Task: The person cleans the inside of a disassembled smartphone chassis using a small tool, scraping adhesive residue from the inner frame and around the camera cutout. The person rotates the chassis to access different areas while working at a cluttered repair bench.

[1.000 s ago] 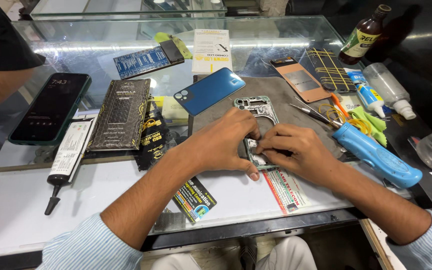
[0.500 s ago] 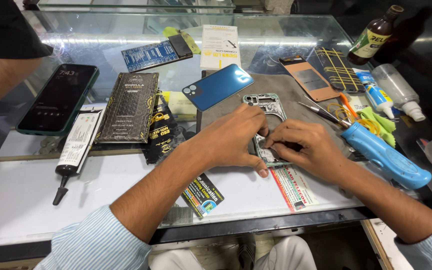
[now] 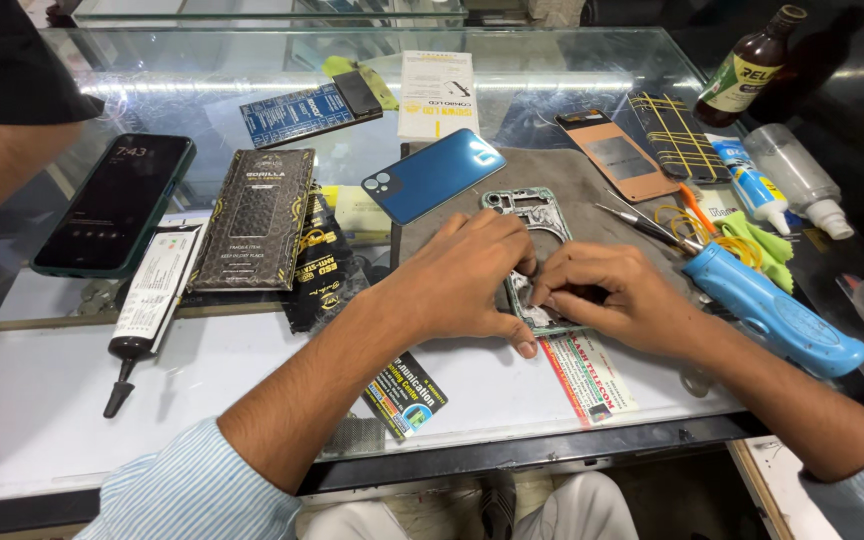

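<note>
Just below the blue back cover (image 3: pixel 433 181), my left hand (image 3: pixel 467 275) and right hand (image 3: pixel 607 298) pinch closed on the thin phone frame (image 3: pixel 532 215) lying on the grey mat (image 3: pixel 592 195), a light, bendable, probably fragile shell best held by its edges.

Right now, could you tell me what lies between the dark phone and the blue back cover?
In the head view, a black patterned box lies between the dark phone and the blue back cover.

Bright, even overhead light; long white glare streak on glass counter (image 3: pixel 592 60). Soft shadows under both hands. Sharp centre, wide-angle bending at edges, top right corner dim.
</note>
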